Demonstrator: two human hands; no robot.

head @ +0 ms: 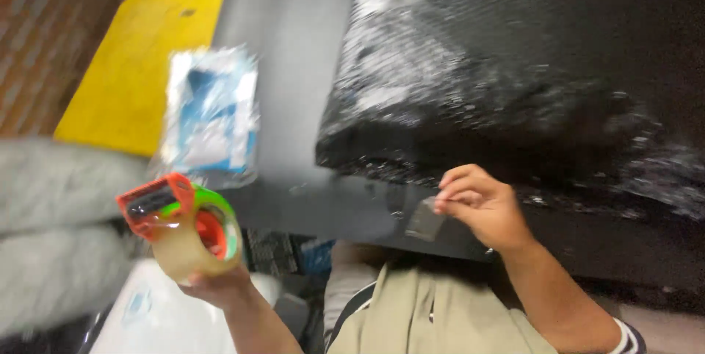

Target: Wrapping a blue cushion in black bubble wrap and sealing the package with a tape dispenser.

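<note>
Step in hand, as judged: applying a cut strip of clear tape (pixel 424 219) to the near edge of the black film-wrapped parcel (pixel 529 67).

Positions:
- Strip of clear tape: pinched at its upper end between thumb and fingertips of the right hand (pixel 481 207), hanging just in front of the parcel's near edge, above the dark grey table (pixel 294 31). Cannot tell whether already touching the film.
- Tape dispenser (pixel 183 225), orange and green with a clear roll: clenched in the left hand (pixel 217 288), raised well apart from the parcel, on the left.
- Clear bag (pixel 211 115) with blue and white contents: lying on the table beside the parcel, near the yellow strip (pixel 147 45).

Recommended technique:
1. Keep the right grip on the very end of the strip, to limit contact with the adhesive.
2. Keep the strip taut and flat; avoid letting it fold onto itself.
3. Set the free end on the film first, then smooth toward the pinched end.
4. Press firmly over wrinkles in the film, where adhesion is likely to be poor.
5. Hold the dispenser clear, cutter pointing away from the film.
</note>
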